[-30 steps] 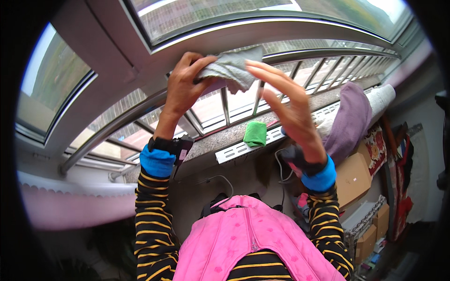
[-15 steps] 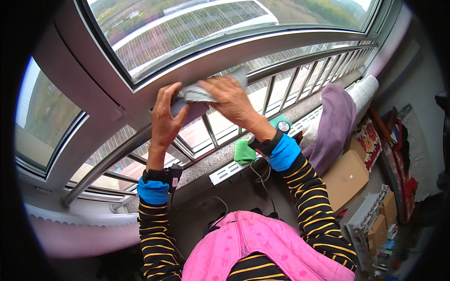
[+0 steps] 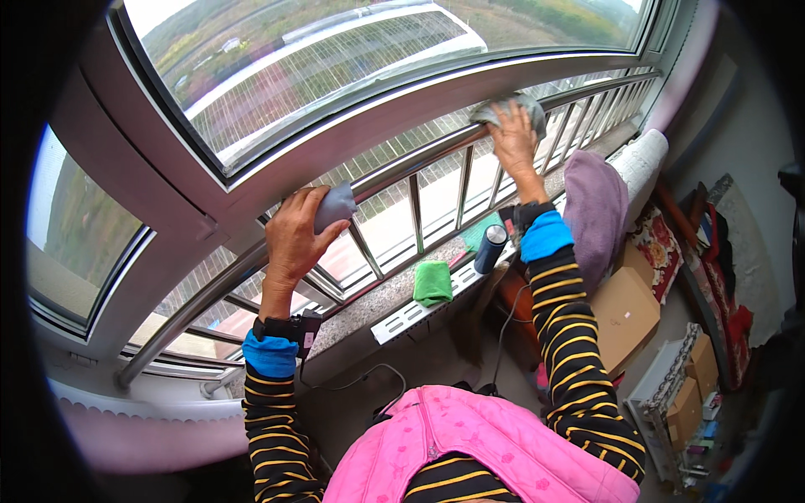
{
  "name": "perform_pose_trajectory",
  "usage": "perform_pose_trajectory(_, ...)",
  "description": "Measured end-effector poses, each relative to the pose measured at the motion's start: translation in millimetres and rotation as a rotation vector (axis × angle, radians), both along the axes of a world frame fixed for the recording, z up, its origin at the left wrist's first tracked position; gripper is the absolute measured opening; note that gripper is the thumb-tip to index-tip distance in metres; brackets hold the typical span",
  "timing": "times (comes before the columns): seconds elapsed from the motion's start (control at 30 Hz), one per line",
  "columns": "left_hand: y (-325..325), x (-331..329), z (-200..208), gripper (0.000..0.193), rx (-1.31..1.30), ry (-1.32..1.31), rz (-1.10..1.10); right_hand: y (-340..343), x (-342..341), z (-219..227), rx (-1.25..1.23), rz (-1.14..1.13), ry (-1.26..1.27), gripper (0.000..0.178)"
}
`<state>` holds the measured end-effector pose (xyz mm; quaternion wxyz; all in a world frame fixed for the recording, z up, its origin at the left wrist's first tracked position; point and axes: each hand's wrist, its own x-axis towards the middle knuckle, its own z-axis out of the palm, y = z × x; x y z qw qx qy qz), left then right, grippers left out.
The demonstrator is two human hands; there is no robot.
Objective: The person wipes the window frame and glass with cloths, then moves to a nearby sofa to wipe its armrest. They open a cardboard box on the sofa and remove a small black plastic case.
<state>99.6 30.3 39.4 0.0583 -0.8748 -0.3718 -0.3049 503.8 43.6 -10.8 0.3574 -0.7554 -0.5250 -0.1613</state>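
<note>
A metal handrail (image 3: 411,161) runs along the inside of the window. Over it, on the right, lies a crumpled grey cloth (image 3: 532,111); my right hand (image 3: 513,138) presses it against the rail with the fingers laid across it. Farther left, my left hand (image 3: 293,230) curls round the same rail. Between its thumb and fingers sits a smooth grey-blue piece of material (image 3: 336,207), wrapped over the rail; its exact kind is unclear. Part of the rail under each hand is hidden.
Below the rail, a folded green cloth (image 3: 433,282) and a dark blue bottle (image 3: 491,249) stand by the sill and white radiator (image 3: 402,323). To the right hang a purple towel (image 3: 594,197) and a white roll (image 3: 644,159). Cardboard (image 3: 619,318) leans beneath them.
My right hand has slid the grey cloth rightward along the rail, away from my left hand. The left hand stays about where it was, its grey-blue piece now more visible.
</note>
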Motion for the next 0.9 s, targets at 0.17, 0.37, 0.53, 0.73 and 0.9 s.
perform_pose_trajectory(0.17, 0.1, 2.8, 0.8, 0.057, -0.003, 0.057, 0.017, -23.9, -103.9, -4.9, -0.011, 0.252, -0.234, 0.055)
perform_pose_trajectory(0.37, -1.1, 6.1, -2.9, 0.057, 0.033, 0.050, 0.033, -55.5, -198.5, -10.6, 0.105, 0.471, -0.190, 0.073)
perform_pose_trajectory(0.53, -3.6, 6.6, -8.3, 0.056, 0.072, 0.039, 0.056, -44.5, -167.4, -2.2, 0.122, 0.498, -0.258, 0.067)
perform_pose_trajectory(0.73, -8.5, 2.4, -15.5, 0.072, 0.091, 0.006, 0.014, -14.6, -107.8, 18.1, -0.099, 0.385, -0.146, 0.057)
perform_pose_trajectory(0.9, -13.1, -0.2, -20.5, 0.065, 0.152, 0.011, 0.017, -18.2, -89.9, 31.4, -0.174, 0.566, 0.032, 0.070)
